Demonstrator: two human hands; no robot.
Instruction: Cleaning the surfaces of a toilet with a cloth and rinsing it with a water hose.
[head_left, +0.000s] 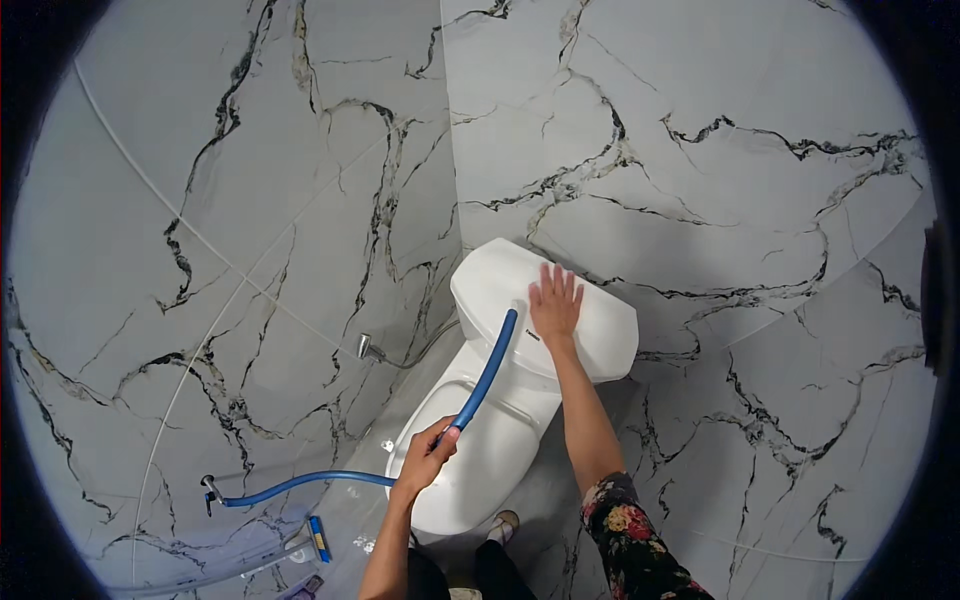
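My left hand (427, 457) is closed around a blue hose (491, 367) above the lid of a white toilet (480, 457). The hose's free end points at the toilet's tank lid (487, 277); whether water runs from it I cannot tell. From my hand the hose runs left to a metal wall tap (211, 491). My right hand (556, 304) lies palm down on the tank lid, fingers slightly spread, just right of the hose end. Small dark writing shows on the tank lid beside it.
Marble-patterned walls meet in a corner behind the tank. A chrome valve (365, 347) with a grey supply hose sticks out of the left wall. At lower left, a blue and yellow brush or sponge (319, 538) is near the floor. Suds dot the floor by the bowl.
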